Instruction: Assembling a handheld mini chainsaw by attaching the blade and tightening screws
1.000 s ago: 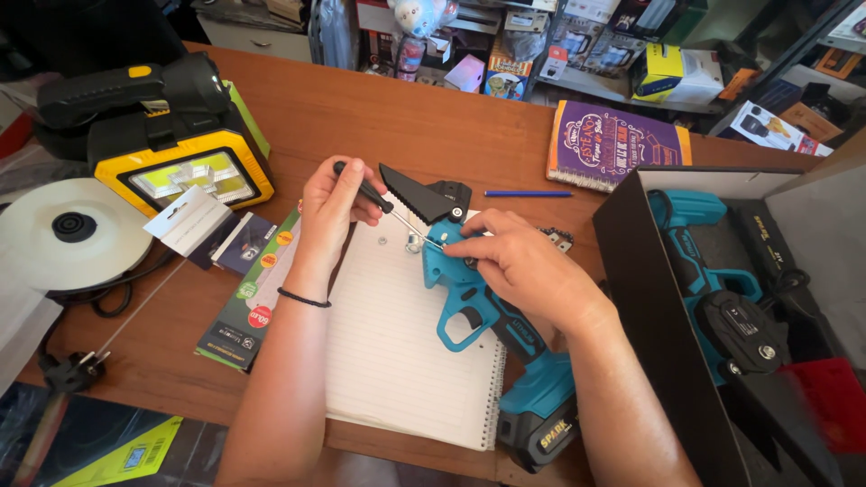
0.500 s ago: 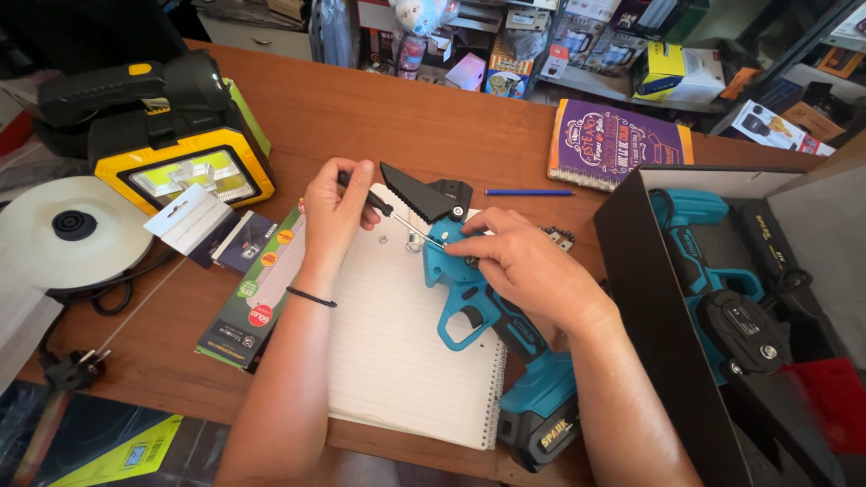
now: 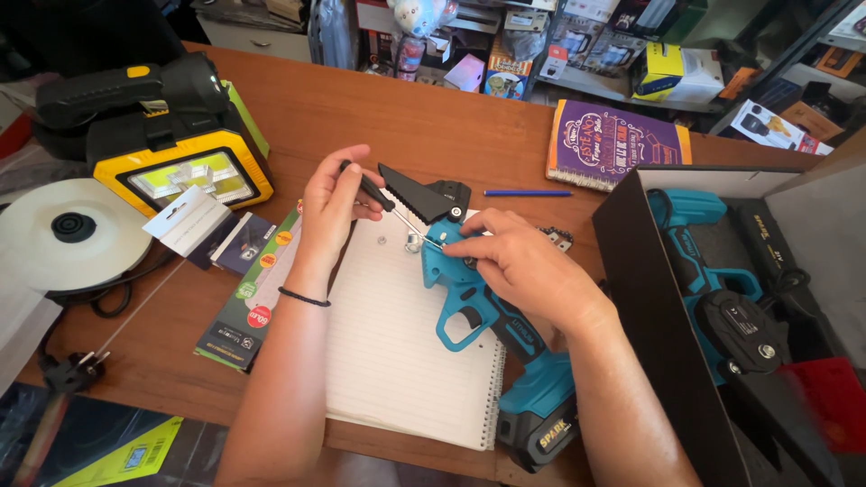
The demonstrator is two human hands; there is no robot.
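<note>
A teal cordless mini chainsaw (image 3: pixel 487 316) lies on a lined spiral notebook (image 3: pixel 397 352), its black blade guard (image 3: pixel 419 194) pointing away from me. My right hand (image 3: pixel 519 266) presses down on the saw's body near the head. My left hand (image 3: pixel 329 203) grips a black-handled screwdriver (image 3: pixel 374 191) whose thin shaft reaches the saw's head by my right fingers. A small nut (image 3: pixel 382 241) and a silvery part (image 3: pixel 412 242) rest on the notebook page.
A yellow and black work light (image 3: pixel 162 144) stands at the left, with a white disc (image 3: pixel 63 230) and packaging cards (image 3: pixel 248 298) nearby. A purple notebook (image 3: pixel 618 144) and blue pen (image 3: pixel 528 192) lie farther back. An open black box (image 3: pixel 722 298) holding another teal saw sits at the right.
My left hand with the screwdriver has shifted slightly, twisting at the saw's head. My right hand and the saw stay in place.
</note>
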